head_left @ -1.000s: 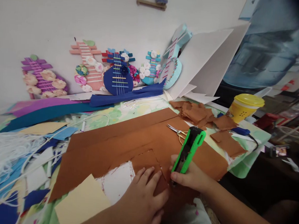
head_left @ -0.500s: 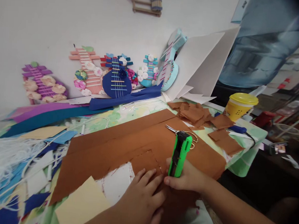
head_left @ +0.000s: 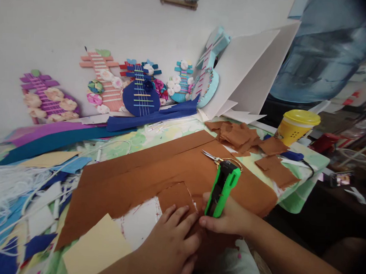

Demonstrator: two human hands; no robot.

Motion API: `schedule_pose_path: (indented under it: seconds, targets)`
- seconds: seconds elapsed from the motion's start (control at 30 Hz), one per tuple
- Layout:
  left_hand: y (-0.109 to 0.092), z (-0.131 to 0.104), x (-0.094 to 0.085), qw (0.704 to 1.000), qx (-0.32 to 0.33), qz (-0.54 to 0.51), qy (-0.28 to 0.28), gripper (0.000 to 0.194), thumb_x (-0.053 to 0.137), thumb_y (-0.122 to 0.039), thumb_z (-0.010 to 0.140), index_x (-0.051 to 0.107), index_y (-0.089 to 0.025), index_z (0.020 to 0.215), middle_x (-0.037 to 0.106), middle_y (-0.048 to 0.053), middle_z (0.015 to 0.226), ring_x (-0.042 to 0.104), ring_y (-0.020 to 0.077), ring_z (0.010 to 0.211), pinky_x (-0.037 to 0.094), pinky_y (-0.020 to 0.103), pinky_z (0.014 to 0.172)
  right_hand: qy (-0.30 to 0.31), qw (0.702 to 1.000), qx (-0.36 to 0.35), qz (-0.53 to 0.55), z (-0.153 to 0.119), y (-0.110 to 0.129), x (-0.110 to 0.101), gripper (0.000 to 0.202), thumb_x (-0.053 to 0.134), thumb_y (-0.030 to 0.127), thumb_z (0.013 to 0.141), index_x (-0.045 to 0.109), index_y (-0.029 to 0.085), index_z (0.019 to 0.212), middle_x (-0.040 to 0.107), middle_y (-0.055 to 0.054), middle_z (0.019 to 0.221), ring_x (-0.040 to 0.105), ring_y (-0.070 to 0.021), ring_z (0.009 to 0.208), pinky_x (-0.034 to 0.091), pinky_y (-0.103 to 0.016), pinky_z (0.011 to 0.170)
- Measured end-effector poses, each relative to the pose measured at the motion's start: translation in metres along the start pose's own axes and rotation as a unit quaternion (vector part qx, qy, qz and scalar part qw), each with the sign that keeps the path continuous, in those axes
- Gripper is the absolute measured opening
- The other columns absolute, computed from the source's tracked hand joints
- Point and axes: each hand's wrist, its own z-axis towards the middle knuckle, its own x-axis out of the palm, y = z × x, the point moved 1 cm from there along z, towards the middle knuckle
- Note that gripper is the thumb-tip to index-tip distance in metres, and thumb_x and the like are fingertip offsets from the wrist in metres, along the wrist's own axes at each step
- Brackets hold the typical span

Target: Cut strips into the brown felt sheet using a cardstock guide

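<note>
My right hand [head_left: 227, 219] is closed around a green and black stapler [head_left: 222, 190], which stands upright with its black end on top. Beside it, my left hand [head_left: 178, 235] lies flat with fingers stretched out on a brown felt piece [head_left: 175, 194]. That piece overlaps a white board [head_left: 140, 222], whose bare part shows left of my fingers. Underneath spreads a large brown felt sheet [head_left: 116, 182]. Gold-handled scissors [head_left: 214, 157] lie on the sheet just beyond the stapler, their loops partly hidden by it.
Brown scraps [head_left: 238, 136] and a yellow-lidded tub [head_left: 297, 126] stand at the right. White cord [head_left: 4, 201] and a cream sheet [head_left: 99, 251] lie at the left. Guitar-shaped crafts [head_left: 141, 96] lean on the wall. A large water bottle [head_left: 319, 58] is at back right.
The view has shifted slightly, so the background sits a little higher. The stapler leans slightly more to the right. Both hands remain at nearly the same spot on the felt.
</note>
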Motion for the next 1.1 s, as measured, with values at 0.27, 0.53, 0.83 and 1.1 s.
schedule_pose_path:
  seconds: [0.27,0.53,0.83,1.1]
  targets:
    - [-0.002,0.000,-0.001,1.000,-0.012,-0.011,0.002,0.031,0.046,-0.038,0.080,0.051,-0.021,0.106,0.047,0.007,0.117,0.036,0.0298,0.109,0.027,0.047,0.090,-0.012,1.000,0.013,-0.011,0.002,0.002,0.001,0.026,0.052,0.031,0.070,0.034,0.018,0.056,0.036,0.006,0.051,0.036,-0.0060,0.047,0.029,-0.018,0.041]
    - [0.000,0.002,-0.004,1.000,-0.007,-0.019,0.012,0.031,0.046,-0.039,0.080,0.051,-0.022,0.105,0.046,0.009,0.119,0.037,0.0318,0.107,0.028,0.050,0.087,0.010,0.997,-0.005,-0.071,0.000,0.006,0.000,0.024,0.052,0.031,0.067,0.034,0.019,0.055,0.035,0.006,0.050,0.035,-0.0067,0.045,0.028,-0.020,0.042]
    - [0.002,0.001,0.003,1.000,0.001,-0.019,-0.008,0.032,0.047,-0.042,0.078,0.051,-0.025,0.106,0.042,0.008,0.123,0.037,0.0313,0.108,0.026,0.050,0.087,0.041,0.997,0.001,-0.060,0.000,0.008,0.000,0.021,0.055,0.031,0.065,0.040,0.019,0.058,0.042,0.004,0.052,0.040,-0.0089,0.049,0.031,-0.022,0.047]
    - [0.001,0.000,0.004,1.000,0.002,0.006,-0.006,0.037,0.045,-0.039,0.079,0.048,-0.022,0.112,0.046,0.010,0.119,0.040,0.0302,0.105,0.029,0.049,0.087,-0.045,0.983,0.066,0.167,0.002,-0.017,-0.008,0.040,0.057,0.053,0.065,0.036,0.018,0.064,0.037,0.005,0.059,0.036,-0.0083,0.052,0.031,-0.020,0.046]
